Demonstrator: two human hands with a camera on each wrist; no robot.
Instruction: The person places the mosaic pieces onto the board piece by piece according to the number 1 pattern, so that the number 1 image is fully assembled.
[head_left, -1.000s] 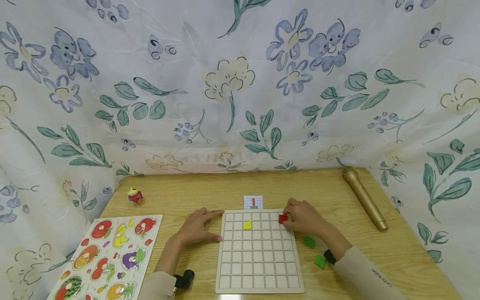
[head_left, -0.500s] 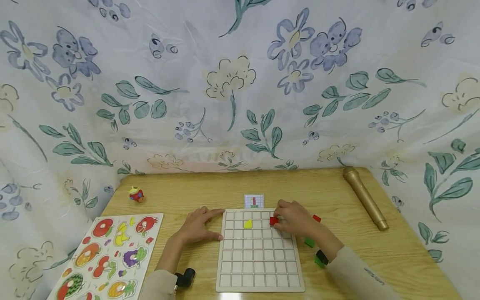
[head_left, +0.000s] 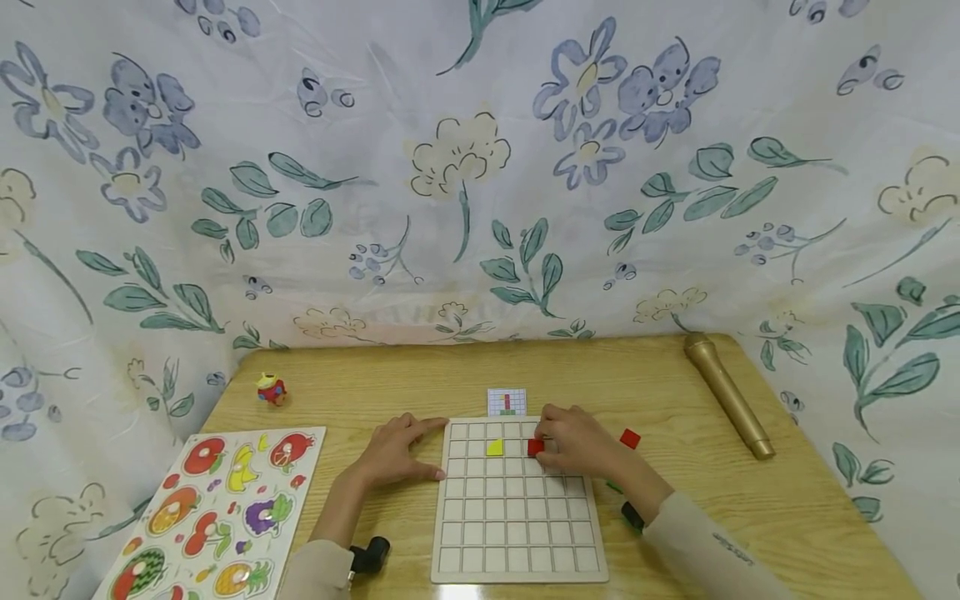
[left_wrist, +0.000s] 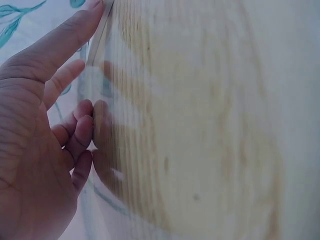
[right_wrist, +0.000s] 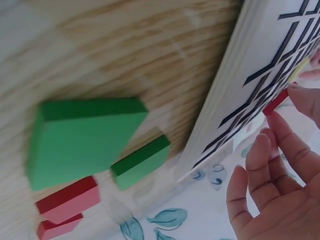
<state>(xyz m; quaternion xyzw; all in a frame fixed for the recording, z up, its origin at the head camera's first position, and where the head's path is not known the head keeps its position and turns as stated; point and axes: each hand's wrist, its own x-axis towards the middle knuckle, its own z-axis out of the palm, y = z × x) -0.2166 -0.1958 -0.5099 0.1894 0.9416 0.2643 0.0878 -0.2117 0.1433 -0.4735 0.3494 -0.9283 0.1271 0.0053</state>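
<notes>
A light wooden grid board (head_left: pixel 517 530) lies on the table. On its upper part sits a yellow piece (head_left: pixel 495 448) with one slanted corner. My right hand (head_left: pixel 576 440) pinches a red square block (head_left: pixel 535 447) between thumb and fingertips, at a cell in the same row, right of the yellow piece. The right wrist view also shows that red block (right_wrist: pixel 276 102) at the fingertips. My left hand (head_left: pixel 397 452) rests at the board's left side, its index finger and thumb spread along the edge. Behind the board lies a small pattern card (head_left: pixel 507 402).
Right of the board are a loose red block (head_left: pixel 630 438) and green blocks (right_wrist: pixel 85 142), partly hidden by my right arm in the head view. A fruit puzzle board (head_left: pixel 225 508) and small toy figure (head_left: pixel 271 389) lie left. A gold microphone (head_left: pixel 730 397) lies right.
My right hand has carried the red block leftward from the board's right columns, nearer the yellow piece. Another red block has come into sight behind it. My left hand stays put.
</notes>
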